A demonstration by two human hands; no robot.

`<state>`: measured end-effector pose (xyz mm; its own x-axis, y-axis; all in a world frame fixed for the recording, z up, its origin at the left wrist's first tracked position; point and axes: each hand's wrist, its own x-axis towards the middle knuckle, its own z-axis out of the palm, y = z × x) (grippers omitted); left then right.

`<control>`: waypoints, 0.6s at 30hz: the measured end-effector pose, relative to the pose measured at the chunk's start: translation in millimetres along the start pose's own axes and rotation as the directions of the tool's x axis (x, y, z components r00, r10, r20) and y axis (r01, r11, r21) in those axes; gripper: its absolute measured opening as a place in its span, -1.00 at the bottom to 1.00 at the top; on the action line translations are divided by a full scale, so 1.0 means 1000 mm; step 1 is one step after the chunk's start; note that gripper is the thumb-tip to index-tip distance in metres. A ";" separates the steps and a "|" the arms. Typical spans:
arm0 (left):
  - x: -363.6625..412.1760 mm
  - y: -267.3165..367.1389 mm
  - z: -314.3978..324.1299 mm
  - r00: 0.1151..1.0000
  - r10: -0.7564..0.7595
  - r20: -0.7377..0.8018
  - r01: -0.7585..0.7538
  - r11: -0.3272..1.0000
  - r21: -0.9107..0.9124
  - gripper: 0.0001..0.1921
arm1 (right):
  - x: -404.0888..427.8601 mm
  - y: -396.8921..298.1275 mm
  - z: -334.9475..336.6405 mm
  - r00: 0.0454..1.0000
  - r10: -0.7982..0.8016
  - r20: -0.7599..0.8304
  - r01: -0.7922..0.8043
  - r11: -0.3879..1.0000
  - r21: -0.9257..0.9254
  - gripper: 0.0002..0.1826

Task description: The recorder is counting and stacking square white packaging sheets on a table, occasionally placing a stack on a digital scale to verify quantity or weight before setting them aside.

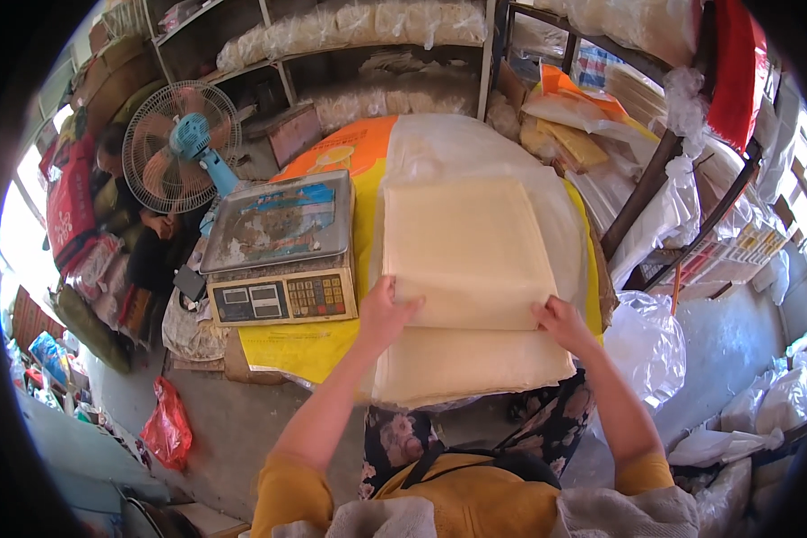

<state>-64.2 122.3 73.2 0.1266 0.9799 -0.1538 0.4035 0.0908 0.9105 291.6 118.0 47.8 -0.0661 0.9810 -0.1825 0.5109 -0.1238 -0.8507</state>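
Observation:
A stack of thin cream-coloured sheets [463, 228] lies before me on a table covered with clear plastic film and yellow-and-orange plastic [296, 346]. My left hand [389, 313] grips the left side of the top layer, thumb laid over it. Opposite, my right hand [563, 321] pinches the same layer near its right corner. This layer's near edge runs between my hands, and the cream sheet below it [477, 363] extends towards me. What the material is, I cannot tell. Close to my left hand stands a digital weighing scale [282, 296] with a worn metal pan [276, 222].
A blue electric fan [181, 144] stands left of the scale, with another person's hand [159, 223] near it. Shelves [376, 50] holding plastic-wrapped bundles line the back. A dark slanted post [645, 195] rises at right. A red plastic bag [167, 424] lies on the floor.

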 end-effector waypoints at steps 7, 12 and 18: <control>0.050 -0.019 0.061 0.954 0.292 -0.067 -0.134 0.617 0.775 -0.31 | 0.020 -0.052 0.028 0.953 -0.036 -0.300 -0.151 0.803 -0.577 -0.42; 0.054 -0.025 0.071 0.942 0.328 -0.068 -0.133 0.553 0.822 -0.30 | 0.028 -0.014 0.049 0.857 -0.514 0.040 0.315 0.460 -0.830 -0.40; 0.018 -0.023 0.091 0.758 0.403 -0.512 -0.082 0.839 0.539 -0.19 | -0.013 -0.054 0.077 0.943 -0.307 -0.127 0.087 0.597 -0.797 -0.48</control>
<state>11.5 121.6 14.2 -0.2057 0.8706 0.4470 0.8161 -0.0995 0.5693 198.6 100.7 57.8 -0.1108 0.9822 0.1516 0.9827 0.1310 -0.1310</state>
